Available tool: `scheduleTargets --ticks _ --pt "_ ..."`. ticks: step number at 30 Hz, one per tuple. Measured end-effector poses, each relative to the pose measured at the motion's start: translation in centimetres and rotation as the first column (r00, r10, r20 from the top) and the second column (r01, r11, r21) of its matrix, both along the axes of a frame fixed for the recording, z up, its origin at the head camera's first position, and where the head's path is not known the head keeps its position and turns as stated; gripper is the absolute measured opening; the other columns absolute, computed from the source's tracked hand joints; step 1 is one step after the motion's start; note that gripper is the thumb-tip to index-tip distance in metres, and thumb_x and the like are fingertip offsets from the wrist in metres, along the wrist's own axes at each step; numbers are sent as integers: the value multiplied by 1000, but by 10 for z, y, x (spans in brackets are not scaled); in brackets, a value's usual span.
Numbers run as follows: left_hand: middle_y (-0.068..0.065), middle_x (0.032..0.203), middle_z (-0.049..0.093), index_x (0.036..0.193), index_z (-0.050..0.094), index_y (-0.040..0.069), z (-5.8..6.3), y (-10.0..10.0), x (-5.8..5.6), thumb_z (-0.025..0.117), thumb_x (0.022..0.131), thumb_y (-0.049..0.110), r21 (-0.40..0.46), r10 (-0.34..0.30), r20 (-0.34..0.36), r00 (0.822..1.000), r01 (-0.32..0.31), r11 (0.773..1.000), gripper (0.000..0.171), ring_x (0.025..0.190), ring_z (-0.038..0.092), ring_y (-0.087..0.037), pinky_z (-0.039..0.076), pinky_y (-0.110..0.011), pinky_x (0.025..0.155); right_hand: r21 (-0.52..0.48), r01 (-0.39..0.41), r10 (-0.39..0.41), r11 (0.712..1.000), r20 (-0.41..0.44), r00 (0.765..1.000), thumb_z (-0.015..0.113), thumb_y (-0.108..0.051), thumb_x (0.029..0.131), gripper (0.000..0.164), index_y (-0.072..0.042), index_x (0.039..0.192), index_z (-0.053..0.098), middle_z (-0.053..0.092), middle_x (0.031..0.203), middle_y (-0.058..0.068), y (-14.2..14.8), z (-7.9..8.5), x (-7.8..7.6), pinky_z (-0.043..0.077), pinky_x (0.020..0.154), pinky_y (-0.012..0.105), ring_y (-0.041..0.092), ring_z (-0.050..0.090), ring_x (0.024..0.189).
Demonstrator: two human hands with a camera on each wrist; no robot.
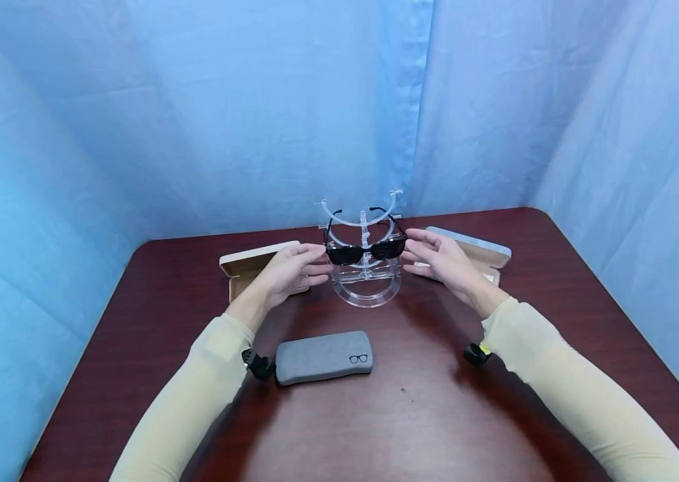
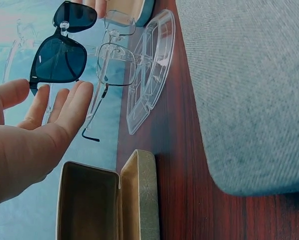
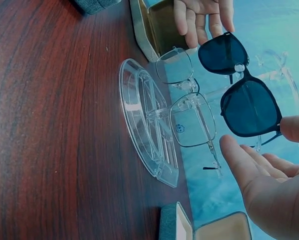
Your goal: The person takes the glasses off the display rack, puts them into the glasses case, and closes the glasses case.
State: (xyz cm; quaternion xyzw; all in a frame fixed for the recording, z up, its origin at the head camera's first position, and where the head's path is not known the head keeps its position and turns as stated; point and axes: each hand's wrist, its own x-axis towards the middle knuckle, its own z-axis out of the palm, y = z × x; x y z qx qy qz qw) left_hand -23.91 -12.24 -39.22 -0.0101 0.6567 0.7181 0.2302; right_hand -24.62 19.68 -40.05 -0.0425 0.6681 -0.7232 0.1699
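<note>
Black-framed sunglasses (image 1: 347,255) with dark lenses are at the clear display stand (image 1: 366,300), a transparent peg showing at their bridge. My left hand (image 1: 288,271) pinches one front corner between thumb and index finger, the other fingers spread below. At the opposite corner, my right hand (image 1: 444,261) holds the frame between thumb and fingers. Both temples point away toward the stand's curved arms. Lower on the same stand hangs a pair of thin wire-framed glasses (image 2: 117,65), seen in both wrist views.
A closed grey glasses case (image 1: 321,358) with a glasses print lies on the dark red table (image 1: 412,435) in front. Behind my left hand stands an opened beige case (image 1: 261,258); an opened blue-grey case (image 1: 472,248) is behind my right. Blue curtains (image 1: 255,120) surround the table.
</note>
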Motion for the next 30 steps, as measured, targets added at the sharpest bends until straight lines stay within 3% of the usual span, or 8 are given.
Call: scheduleTargets --ticks 7,15,25,30 --pt "-23 138 60 141 52 4 4 1 -1 60 104 30 -29 -1 -8 1000 1 1000 46 129 56 -38 33 -53 116 2 -20 20 1000 -14 1000 55 -23 106 64 -6 160 26 40 156 21 1 4 0 45 107 49 36 48 137" --pt "-24 137 59 136 52 -2 7 2 -3 60 105 22 16 15 -47 999 -14 1000 40 128 57 -37 53 -40 99 0 -46 46 999 -25 999 54 -22 107 62 -5 160 26 43 153 23 0 6 1 47 104 48 40 48 135" --pt "-23 136 60 135 54 -4 11 -2 0 61 104 21 7 16 -68 998 -16 1000 40 122 63 -33 56 -37 94 -25 -62 61 998 -28 998 54 -21 107 61 -4 159 27 43 152 25 -4 12 3 47 104 47 41 48 135" --pt "-26 136 59 134 56 -5 17 -2 4 61 104 20 31 20 -60 998 -18 999 39 129 55 -40 56 -38 95 -8 -65 64 998 -33 997 55 -22 107 62 -3 159 27 43 152 25 -3 19 8 50 102 43 42 47 135"
